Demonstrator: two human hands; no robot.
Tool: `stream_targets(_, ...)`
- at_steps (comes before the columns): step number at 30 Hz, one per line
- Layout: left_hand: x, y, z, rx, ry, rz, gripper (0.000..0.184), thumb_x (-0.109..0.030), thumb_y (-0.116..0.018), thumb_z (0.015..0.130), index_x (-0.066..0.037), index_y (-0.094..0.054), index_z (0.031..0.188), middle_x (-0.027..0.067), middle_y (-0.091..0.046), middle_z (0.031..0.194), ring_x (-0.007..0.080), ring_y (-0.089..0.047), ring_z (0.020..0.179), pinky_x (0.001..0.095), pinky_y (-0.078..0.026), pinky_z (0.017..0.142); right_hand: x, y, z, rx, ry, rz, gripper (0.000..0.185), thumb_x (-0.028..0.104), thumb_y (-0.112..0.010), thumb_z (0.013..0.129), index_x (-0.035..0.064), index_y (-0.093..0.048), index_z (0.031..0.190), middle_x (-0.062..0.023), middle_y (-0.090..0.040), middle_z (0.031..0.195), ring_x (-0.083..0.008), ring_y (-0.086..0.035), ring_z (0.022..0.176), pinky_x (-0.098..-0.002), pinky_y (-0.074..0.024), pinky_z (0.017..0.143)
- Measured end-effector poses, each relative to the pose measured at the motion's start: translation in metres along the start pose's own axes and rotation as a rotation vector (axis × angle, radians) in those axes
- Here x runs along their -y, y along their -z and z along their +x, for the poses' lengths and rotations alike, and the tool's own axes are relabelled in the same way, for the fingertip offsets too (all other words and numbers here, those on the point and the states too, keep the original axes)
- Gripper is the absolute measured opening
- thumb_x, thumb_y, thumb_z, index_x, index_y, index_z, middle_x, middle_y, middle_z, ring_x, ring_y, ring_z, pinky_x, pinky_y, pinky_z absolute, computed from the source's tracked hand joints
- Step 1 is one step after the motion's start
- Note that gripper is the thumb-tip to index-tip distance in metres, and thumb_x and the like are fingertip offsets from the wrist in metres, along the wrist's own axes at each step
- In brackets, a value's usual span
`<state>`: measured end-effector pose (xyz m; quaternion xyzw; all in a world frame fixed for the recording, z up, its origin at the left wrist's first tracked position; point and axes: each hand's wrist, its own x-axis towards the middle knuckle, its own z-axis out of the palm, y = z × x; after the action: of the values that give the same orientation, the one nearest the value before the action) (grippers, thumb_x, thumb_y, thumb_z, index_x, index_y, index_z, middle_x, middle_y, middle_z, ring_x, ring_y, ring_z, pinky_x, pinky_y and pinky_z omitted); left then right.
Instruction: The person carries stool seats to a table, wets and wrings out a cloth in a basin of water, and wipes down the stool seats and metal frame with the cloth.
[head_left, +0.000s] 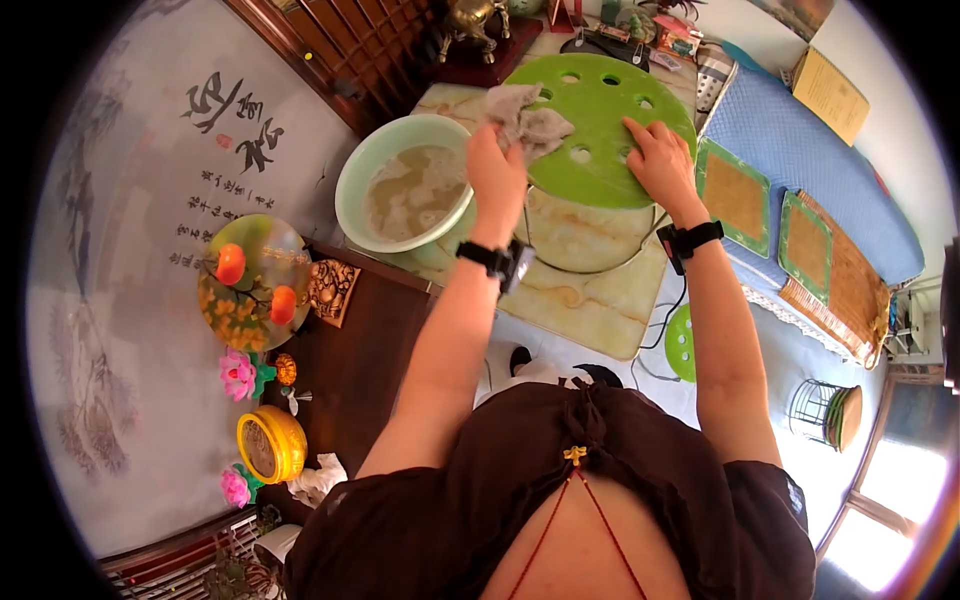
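My left hand point(497, 180) is closed round a crumpled grey-beige cloth point(525, 122), which touches the left part of a round green stool top point(595, 130) with holes in it. My right hand point(662, 165) lies on the right side of that green top, fingers apart and pointing across it near the holes. The green top is over a marble-patterned table point(590, 290). To the left of my left hand stands a pale green basin point(352, 190) of cloudy, foamy water. Both wrists wear black straps with small devices.
A dark wooden cabinet point(365, 370) on the left bears a decorated plate point(255, 320), a yellow pot point(285, 445) and pink lotus ornaments. A metal animal figure point(475, 30) stands behind the basin. A blue-covered seat point(800, 140) runs along the right; another green stool point(681, 343) is on the floor.
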<state>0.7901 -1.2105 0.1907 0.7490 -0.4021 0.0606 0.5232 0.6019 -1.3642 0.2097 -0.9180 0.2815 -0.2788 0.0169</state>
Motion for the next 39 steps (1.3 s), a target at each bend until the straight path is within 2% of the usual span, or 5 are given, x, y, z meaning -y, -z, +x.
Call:
stream_targets(7, -0.037, 0.002, -0.08, -0.037, -0.006, -0.204, 0.034, 0.001, -0.058, 0.082, 0.003, -0.047, 0.115, 0.0239, -0.048, 0.117, 0.0414, -0.047, 0.107, 0.0448, -0.04, 0.089, 0.003, 0.001, 0.0, -0.039, -0.012, 0.012, 0.04, 0.014, -0.053, 0.079, 0.013, -0.062, 0.118, -0.0115, -0.057, 0.094, -0.0299, -0.057, 0.097, -0.0407, -0.041, 0.094)
stream_targets(17, 0.073, -0.027, 0.047, 0.094, 0.143, -0.213, 0.039, -0.01, -0.062, 0.081, 0.003, -0.053, 0.116, 0.0251, -0.056, 0.111, 0.0422, -0.053, 0.103, 0.0446, -0.043, 0.09, 0.0, 0.0, 0.001, -0.017, 0.006, 0.024, 0.042, 0.012, -0.052, 0.079, 0.0102, -0.06, 0.121, -0.0115, -0.056, 0.096, -0.0302, -0.055, 0.097, -0.0413, -0.0421, 0.092)
stream_targets(22, 0.046, -0.008, 0.1, 0.41, 0.386, -0.474, 0.043, 0.001, -0.059, 0.085, 0.001, -0.048, 0.127, 0.0112, -0.06, 0.117, 0.02, -0.061, 0.098, 0.0307, -0.048, 0.085, -0.002, -0.003, 0.002, -0.074, 0.026, 0.058, 0.04, 0.012, -0.055, 0.076, 0.0107, -0.064, 0.115, -0.0128, -0.057, 0.092, -0.0313, -0.056, 0.093, -0.042, -0.0424, 0.09)
stream_targets(26, 0.064, -0.011, 0.104, 0.49, 0.443, -0.731, 0.045, 0.005, -0.058, 0.084, 0.002, -0.047, 0.128, 0.0125, -0.059, 0.118, 0.021, -0.061, 0.103, 0.0326, -0.05, 0.087, -0.007, -0.004, 0.002, -0.071, 0.055, 0.059, 0.042, 0.012, -0.054, 0.077, 0.0106, -0.062, 0.118, -0.0136, -0.057, 0.093, -0.0321, -0.056, 0.096, -0.0422, -0.0418, 0.092)
stream_targets(39, 0.001, -0.009, -0.031, 0.044, 0.444, -0.815, 0.04, -0.001, -0.065, 0.074, 0.004, -0.055, 0.112, 0.0133, -0.061, 0.103, 0.022, -0.058, 0.096, 0.0329, -0.047, 0.084, -0.043, 0.011, -0.008, -0.007, -0.103, -0.054, 0.042, 0.012, -0.053, 0.083, 0.0153, -0.059, 0.124, -0.0125, -0.049, 0.133, -0.0305, -0.042, 0.128, -0.0472, -0.0331, 0.104)
